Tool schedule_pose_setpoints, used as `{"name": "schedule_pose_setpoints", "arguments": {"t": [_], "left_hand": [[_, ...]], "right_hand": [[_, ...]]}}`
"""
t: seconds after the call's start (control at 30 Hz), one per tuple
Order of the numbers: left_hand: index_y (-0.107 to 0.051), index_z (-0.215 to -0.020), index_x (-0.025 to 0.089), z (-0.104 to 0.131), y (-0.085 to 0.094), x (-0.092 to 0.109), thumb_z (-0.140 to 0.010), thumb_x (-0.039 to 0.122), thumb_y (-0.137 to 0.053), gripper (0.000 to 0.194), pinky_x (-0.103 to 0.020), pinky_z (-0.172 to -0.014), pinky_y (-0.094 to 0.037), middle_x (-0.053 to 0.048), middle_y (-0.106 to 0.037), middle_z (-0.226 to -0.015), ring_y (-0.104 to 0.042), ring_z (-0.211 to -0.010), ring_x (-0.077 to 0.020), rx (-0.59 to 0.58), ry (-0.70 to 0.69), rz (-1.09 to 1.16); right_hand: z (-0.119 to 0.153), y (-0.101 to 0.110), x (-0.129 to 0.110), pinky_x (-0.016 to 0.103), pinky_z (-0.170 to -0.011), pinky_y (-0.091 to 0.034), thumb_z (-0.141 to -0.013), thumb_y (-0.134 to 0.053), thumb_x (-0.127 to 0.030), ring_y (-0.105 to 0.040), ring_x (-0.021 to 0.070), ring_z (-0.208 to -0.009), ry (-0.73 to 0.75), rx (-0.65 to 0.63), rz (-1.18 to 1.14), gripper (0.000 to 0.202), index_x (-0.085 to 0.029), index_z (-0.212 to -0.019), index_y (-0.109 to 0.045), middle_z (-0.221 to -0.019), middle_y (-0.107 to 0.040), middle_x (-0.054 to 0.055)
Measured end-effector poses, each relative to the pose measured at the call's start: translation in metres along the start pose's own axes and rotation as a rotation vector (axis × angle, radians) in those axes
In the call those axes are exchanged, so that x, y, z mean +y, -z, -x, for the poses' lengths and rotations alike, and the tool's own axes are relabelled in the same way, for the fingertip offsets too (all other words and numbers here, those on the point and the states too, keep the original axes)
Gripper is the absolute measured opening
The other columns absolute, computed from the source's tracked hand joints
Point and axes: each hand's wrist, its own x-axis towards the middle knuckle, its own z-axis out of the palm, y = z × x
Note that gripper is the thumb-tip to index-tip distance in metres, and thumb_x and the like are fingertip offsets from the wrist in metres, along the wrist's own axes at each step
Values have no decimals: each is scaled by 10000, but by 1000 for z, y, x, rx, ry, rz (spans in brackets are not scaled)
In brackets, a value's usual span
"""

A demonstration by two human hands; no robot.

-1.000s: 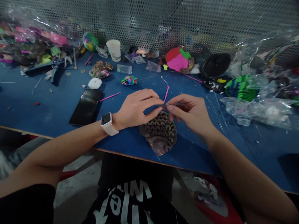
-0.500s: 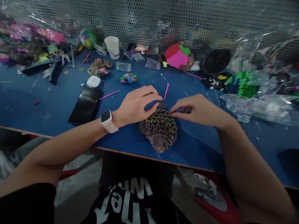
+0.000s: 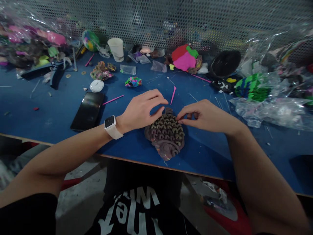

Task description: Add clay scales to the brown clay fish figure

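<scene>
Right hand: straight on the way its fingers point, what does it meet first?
Likely the scaled brown clay piece: the right hand has its fingertips at that piece's upper right edge in the picture, contact unclear. Beyond, roughly in line, is the left hand; one view leaves heights uncertain.

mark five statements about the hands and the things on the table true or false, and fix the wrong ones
1. The fingers of the right hand are at the edge of the scaled clay piece. True.
2. The watch is on the right arm. False: the watch is on the left arm.
3. The paper cup stands upright. True.
4. The phone lies farther from the person than the white case. False: the phone lies nearer than the white case.
5. The left hand grips a pink tool. False: the left hand has its fingers apart, no pink tool between them.
</scene>
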Motion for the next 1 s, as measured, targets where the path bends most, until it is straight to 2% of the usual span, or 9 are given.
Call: {"name": "schedule_pose_setpoints", "arguments": {"t": [0.17,0.33,0.53,0.73,1.0], "left_hand": [[-769,-1219,174,1,-2,-1,-1132,229,-600,198,-363,-885,-655,-117,-790,-1184,-783,-1075,-229,2,3,10],[-772,-1225,177,1,-3,-1,-1122,222,-600,206,-401,-939,-662,-120,-787,-1194,-773,-1094,-240,-20,15,11],[-773,-1217,180,2,-4,-2,-1121,216,-607,195,-387,-938,-656,-116,-788,-1188,-774,-1103,-235,-28,1,-6],[-772,-1201,170,2,-5,-2,-1122,199,-613,181,-379,-929,-646,-113,-789,-1165,-771,-1086,-231,-12,-29,-3],[-774,-1191,172,2,-5,-2,-1108,173,-621,174,-376,-932,-644,-111,-790,-1160,-769,-1087,-231,-22,-24,-14]], "right_hand": [[1,-1,1,320,-676,-531,-967,-731,-288,-773,179,-714,5,23,7,174,-283,-985,-903,-959,-907,9],[3,1,4,339,-640,-525,-986,-705,-291,-736,179,-674,-22,8,-1,208,-292,-1057,-900,-963,-902,9],[3,1,5,366,-691,-553,-972,-704,-291,-779,217,-800,25,18,6,185,-291,-985,-888,-1026,-900,25],[2,-1,4,335,-693,-549,-943,-722,-275,-769,186,-730,9,13,4,180,-265,-985,-897,-929,-894,14],[1,-1,3,326,-673,-544,-919,-709,-239,-765,183,-721,36,30,3,187,-271,-979,-883,-945,-896,11]]}}
